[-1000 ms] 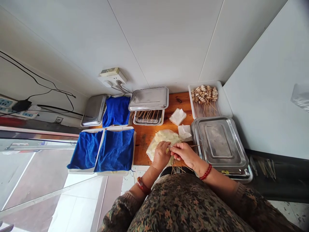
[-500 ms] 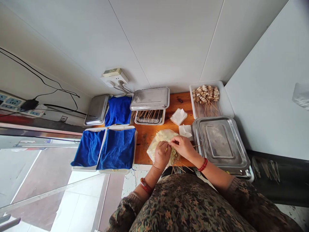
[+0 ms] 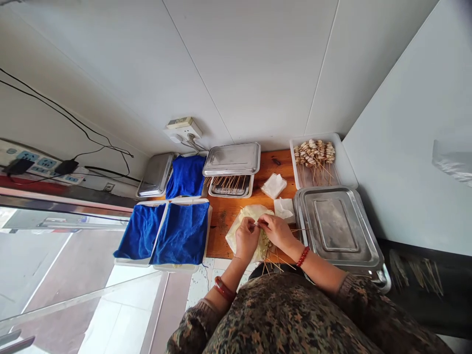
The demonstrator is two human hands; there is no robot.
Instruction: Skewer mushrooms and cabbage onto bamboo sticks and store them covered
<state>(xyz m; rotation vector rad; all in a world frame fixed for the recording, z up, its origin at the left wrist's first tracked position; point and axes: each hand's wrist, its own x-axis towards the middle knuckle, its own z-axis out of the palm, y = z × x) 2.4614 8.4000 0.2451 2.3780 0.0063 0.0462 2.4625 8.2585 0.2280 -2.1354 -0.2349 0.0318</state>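
A single head-worn camera looks steeply down and forward from above the person's camouflage-patterned chest, close over the narrow orange-brown wooden counter (image 3: 280, 164). It faces the white panelled wall (image 3: 258, 64) behind the counter, and its wide lens also takes in the tiled floor at lower left.

Wooden worktop (image 3: 280, 162) set against the wall, carrying three blue-cloth-covered trays (image 3: 182, 232), a lidded steel tray of skewers (image 3: 231, 169) and a white tray of loaded skewers (image 3: 315, 157). Also two folded tissues (image 3: 273, 185), a large steel lidded pan (image 3: 337, 227) at right, and a pale plastic bag (image 3: 250, 216) at the front edge.
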